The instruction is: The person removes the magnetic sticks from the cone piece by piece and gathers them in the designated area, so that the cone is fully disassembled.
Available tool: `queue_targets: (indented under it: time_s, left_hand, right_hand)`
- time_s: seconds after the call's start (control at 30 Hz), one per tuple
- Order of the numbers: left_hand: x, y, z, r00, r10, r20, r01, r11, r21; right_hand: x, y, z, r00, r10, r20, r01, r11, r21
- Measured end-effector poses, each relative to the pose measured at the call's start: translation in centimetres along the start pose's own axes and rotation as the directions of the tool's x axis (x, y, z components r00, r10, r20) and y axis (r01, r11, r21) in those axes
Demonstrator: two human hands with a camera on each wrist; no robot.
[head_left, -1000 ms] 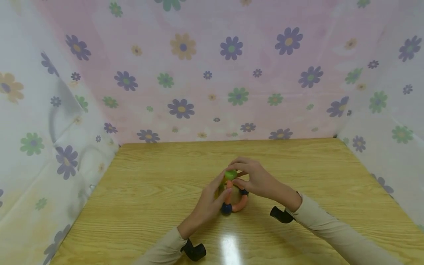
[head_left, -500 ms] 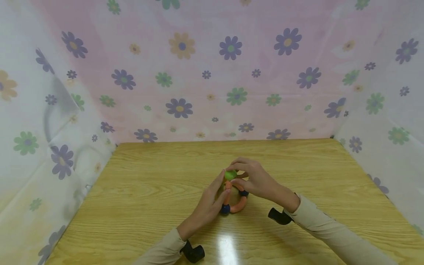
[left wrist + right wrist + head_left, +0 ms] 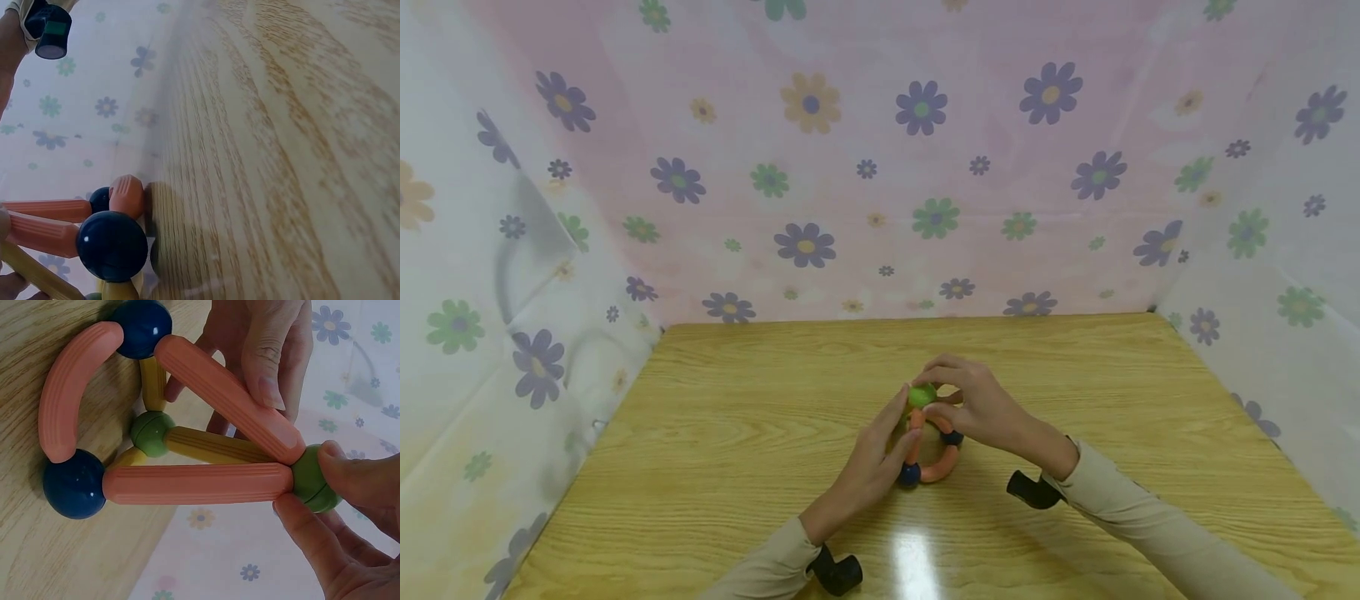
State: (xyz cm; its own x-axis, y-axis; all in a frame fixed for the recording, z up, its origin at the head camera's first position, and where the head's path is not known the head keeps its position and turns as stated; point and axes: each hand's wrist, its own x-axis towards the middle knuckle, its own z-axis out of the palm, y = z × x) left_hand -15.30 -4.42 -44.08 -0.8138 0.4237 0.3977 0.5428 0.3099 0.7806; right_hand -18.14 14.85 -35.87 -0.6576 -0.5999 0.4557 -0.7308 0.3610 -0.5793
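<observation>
A pyramid-like frame of magnetic sticks and balls stands on the wooden table (image 3: 775, 492). Its base has a curved orange stick (image 3: 69, 387), two blue balls (image 3: 75, 484), a smaller green ball (image 3: 153, 433) and yellow sticks (image 3: 212, 445). From the blue balls, two straight orange sticks slant to the green ball (image 3: 311, 478) at the top. My right hand (image 3: 988, 408) pinches that top ball between thumb and fingers. On the other side, my left hand (image 3: 868, 458) holds one straight orange stick (image 3: 231, 397), thumb along it and fingers behind, partly hidden.
Flower-patterned cloth walls (image 3: 850, 183) rise behind the table and along both sides. A black wrist camera mount (image 3: 837, 573) hangs under the left sleeve, and another black mount (image 3: 1033, 490) under the right one.
The head view has shifted slightly. Both hands stay on the frame in nearly the same place, the right at the top green ball and the left on the orange stick.
</observation>
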Motion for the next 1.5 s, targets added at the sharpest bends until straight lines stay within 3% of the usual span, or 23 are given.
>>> queue_targets:
  time_s: [0.23,0.4,0.47,0.6,0.77,1.13,1.5]
  left_hand:
    - [0.2,-0.1,-0.1,0.996,0.007,-0.084,-0.013,0.998,-0.067]
    - [0.8,0.3,0.2,0.979,0.101,-0.175,-0.133,0.975,-0.178]
    - [1.0,1.0,0.1,0.969,0.153,-0.195,-0.189,0.965,-0.183]
    - [1.1,2.6,-0.6,0.96,0.194,-0.204,-0.23,0.959,-0.167]
    - [1.1,2.6,-0.8,0.952,0.224,-0.209,-0.258,0.955,-0.15]
    - [1.1,2.8,-1.1,0.974,0.145,-0.172,-0.18,0.961,-0.209]
    - [1.0,2.7,-1.2,0.977,0.119,-0.177,-0.157,0.963,-0.22]
  right_hand:
    - [0.2,-0.3,-0.1,1.0,0.003,0.029,-0.002,1.0,-0.031]
    - [0.2,-0.2,-0.1,1.0,-0.006,0.031,0.006,1.0,-0.026]
    - [0.1,-0.1,0.0,1.0,-0.009,0.026,0.01,1.0,-0.021]
    - [0.1,0.0,0.0,1.0,-0.008,0.017,0.008,1.0,-0.021]
    - [0.1,0.0,0.0,1.0,-0.015,0.015,0.015,1.0,-0.019]
    - [0.2,-0.2,-0.4,0.999,0.045,-0.007,-0.044,0.996,0.071]
    - [-0.1,0.3,-2.0,0.998,0.023,-0.063,-0.027,0.997,-0.072]
